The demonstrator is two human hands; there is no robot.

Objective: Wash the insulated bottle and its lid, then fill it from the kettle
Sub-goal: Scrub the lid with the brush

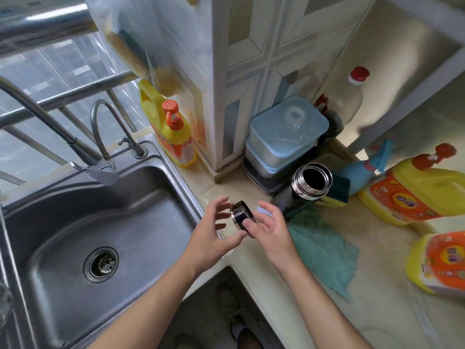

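The insulated bottle (305, 188) stands uncapped on the counter, its steel threaded mouth open and dark inside. Its round black lid (242, 214) with a shiny rim hovers over the counter edge by the sink. My right hand (266, 226) grips the lid with thumb and fingers. My left hand (214, 229) is beside it with fingers spread, fingertips touching or nearly touching the lid's left side. No kettle is in sight.
A steel sink (105, 243) with a drain and a curved tap (95, 167) lies at left. Yellow detergent bottles (176, 137) (415, 192) (440, 263), stacked blue-lidded boxes (284, 139), a teal cloth (324, 250) and a sponge (337, 192) crowd the counter.
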